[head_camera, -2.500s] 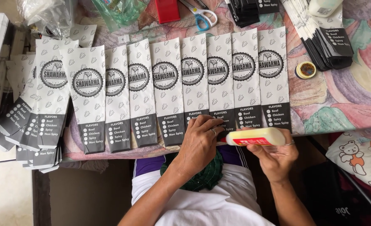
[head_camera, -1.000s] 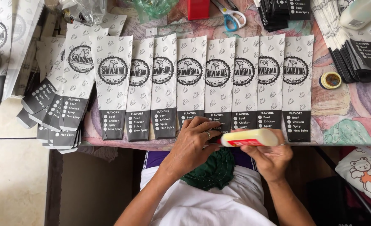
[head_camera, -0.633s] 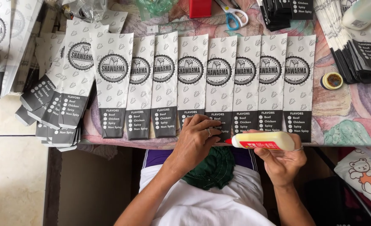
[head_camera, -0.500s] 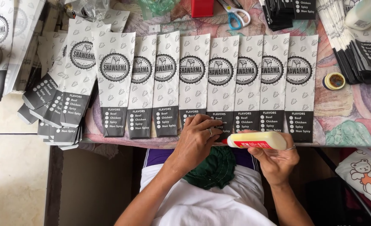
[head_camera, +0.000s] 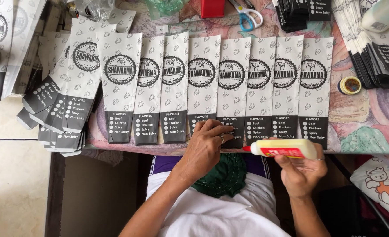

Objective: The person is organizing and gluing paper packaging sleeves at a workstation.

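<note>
Nearest: my right hand, fingers wrapped tight round a pale yellow glue bottle held sideways, its red nozzle pointing left just below the table edge.

Next: my left hand, fingers together and curled slightly, pressing flat on the dark lower end of a paper sleeve at the near edge of the table.

Middle: row of white printed paper sleeves with black bottoms, laid side by side, overlapping, across the patterned tablecloth.

Left: fanned stack of the same sleeves hanging over the table corner.

Right: small roll of tape; further bundle of sleeves.

Far: blue-handled scissors; red box.
</note>
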